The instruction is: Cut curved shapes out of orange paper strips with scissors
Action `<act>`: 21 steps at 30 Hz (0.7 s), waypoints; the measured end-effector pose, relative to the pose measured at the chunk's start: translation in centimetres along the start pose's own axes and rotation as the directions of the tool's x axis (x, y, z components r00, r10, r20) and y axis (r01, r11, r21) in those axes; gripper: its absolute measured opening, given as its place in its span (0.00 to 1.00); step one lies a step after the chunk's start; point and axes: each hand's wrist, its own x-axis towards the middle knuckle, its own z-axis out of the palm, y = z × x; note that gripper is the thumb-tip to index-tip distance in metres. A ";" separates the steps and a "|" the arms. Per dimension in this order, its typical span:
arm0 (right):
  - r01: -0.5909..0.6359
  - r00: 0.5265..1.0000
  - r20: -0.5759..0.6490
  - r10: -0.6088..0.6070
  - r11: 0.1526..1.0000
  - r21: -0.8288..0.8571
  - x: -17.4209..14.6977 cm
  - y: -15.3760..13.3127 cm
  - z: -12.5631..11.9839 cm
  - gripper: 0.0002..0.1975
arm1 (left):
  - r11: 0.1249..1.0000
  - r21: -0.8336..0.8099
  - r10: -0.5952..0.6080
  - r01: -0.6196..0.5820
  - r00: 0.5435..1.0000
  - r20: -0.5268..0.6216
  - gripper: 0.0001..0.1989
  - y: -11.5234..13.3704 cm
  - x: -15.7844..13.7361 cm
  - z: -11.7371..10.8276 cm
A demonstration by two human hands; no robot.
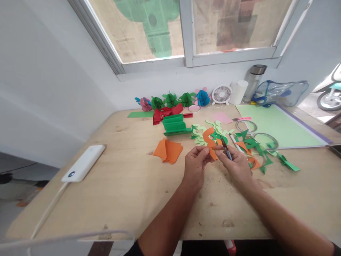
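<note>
My left hand (195,166) is closed, pinching a curved orange paper piece (208,136) above the table. My right hand (238,166) has scissors (226,148) in its grip, blades pointing up and away. Its thumb and forefinger also reach the lower end of the orange paper. Just left of my hands lies a small stack of orange paper squares (173,151). Beyond them are pale green cut shapes (198,133) and folded green paper (174,123). Green and orange scraps (253,144) spread to the right of my right hand, near a white pen (235,142).
Paper figures (170,99) line the wall behind red folded paper (166,113). A small fan (222,94), a bottle (254,80) and a clear pouch (282,92) stand at the back. Tape rolls (265,141) rest near a pale green sheet (287,128). A white power bank (84,163) with a cable lies left.
</note>
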 end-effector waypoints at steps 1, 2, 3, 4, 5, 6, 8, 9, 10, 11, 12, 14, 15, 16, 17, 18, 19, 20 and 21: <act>-0.006 1.000 -0.001 0.006 1.000 0.020 0.0 0.1 0.0 0.13 | 1.000 0.012 -0.005 0.005 1.000 0.006 0.10 -0.1 0.0 0.0; -0.002 1.000 0.002 0.002 0.999 0.033 0.1 0.2 0.0 0.13 | 1.000 0.022 -0.009 0.008 1.000 0.009 0.10 -0.1 -0.1 0.1; 0.008 1.000 0.006 -0.009 0.999 0.038 0.1 0.3 0.0 0.12 | 0.999 0.033 -0.012 0.012 1.000 0.011 0.10 -0.1 -0.1 0.1; 0.025 1.000 0.005 -0.025 0.999 0.034 0.2 0.3 0.0 0.12 | 0.999 0.046 -0.016 0.015 1.000 0.013 0.10 -0.2 -0.1 0.1; 0.045 0.999 0.001 -0.045 0.999 0.022 0.2 0.4 0.0 0.12 | 0.998 0.059 -0.019 0.018 1.000 0.014 0.10 -0.2 -0.1 0.1; 0.062 0.998 -0.005 -0.062 0.998 0.002 0.2 0.4 0.0 0.11 | 0.997 0.073 -0.022 0.021 1.000 0.016 0.10 -0.2 -0.1 0.1; 0.085 0.996 -0.027 -0.086 0.995 -0.054 0.2 0.3 0.0 0.11 | 0.995 0.095 -0.027 0.025 0.999 0.021 0.10 -0.3 -0.1 0.1; 0.090 0.995 -0.039 -0.094 0.992 -0.085 0.1 0.2 0.0 0.10 | 0.994 0.103 -0.029 0.026 0.999 0.023 0.10 -0.3 -0.1 0.2; 0.095 0.994 -0.047 -0.101 0.989 -0.114 0.1 0.2 -0.1 0.10 | 0.994 0.108 -0.029 0.026 0.999 0.024 0.10 -0.3 -0.1 0.2; 0.101 0.993 -0.051 -0.109 0.985 -0.138 0.1 0.1 -0.1 0.10 | 0.994 0.110 -0.029 0.026 0.999 0.025 0.10 -0.3 -0.1 0.2; 0.108 0.992 -0.053 -0.117 0.982 -0.156 0.1 0.1 -0.1 0.10 | 0.993 0.112 -0.029 0.026 0.999 0.023 0.10 -0.3 0.0 0.1; 0.110 0.991 -0.062 -0.122 0.979 -0.171 0.1 0.2 -0.3 0.10 | 0.994 0.110 -0.025 0.023 1.000 0.011 0.09 -0.1 0.0 0.0; 0.101 0.991 -0.074 -0.116 0.980 -0.173 0.2 0.3 -0.4 0.10 | 0.994 0.106 -0.018 0.018 1.000 0.002 0.09 0.0 0.1 -0.1; 0.091 0.990 -0.093 -0.107 0.981 -0.171 0.4 0.5 -0.6 0.11 | 0.995 0.101 -0.010 0.011 1.000 -0.007 0.09 0.1 0.1 -0.2; 0.076 0.989 -0.115 -0.095 0.984 -0.160 0.6 0.7 -0.7 0.11 | 0.996 0.094 -0.004 0.005 1.000 -0.015 0.09 0.2 0.2 -0.3; 0.067 0.987 -0.134 -0.087 0.987 -0.147 0.8 1.0 -0.8 0.11 | 0.996 0.087 0.000 0.002 1.000 -0.019 0.09 0.3 0.2 -0.4; 0.067 0.984 -0.153 -0.085 0.990 -0.123 1.0 1.2 -1.0 0.12 | 0.997 0.081 0.000 0.002 1.000 -0.019 0.09 0.4 0.3 -0.5; 0.062 0.983 -0.166 -0.076 0.994 -0.089 1.3 1.5 -1.1 0.13 | 0.997 0.077 -0.003 0.004 1.000 -0.015 0.10 0.4 0.3 -0.5; 0.053 0.982 -0.177 -0.061 0.997 -0.050 1.5 1.8 -1.1 0.14 | 0.997 0.075 -0.007 0.008 1.000 -0.009 0.10 0.5 0.3 -0.5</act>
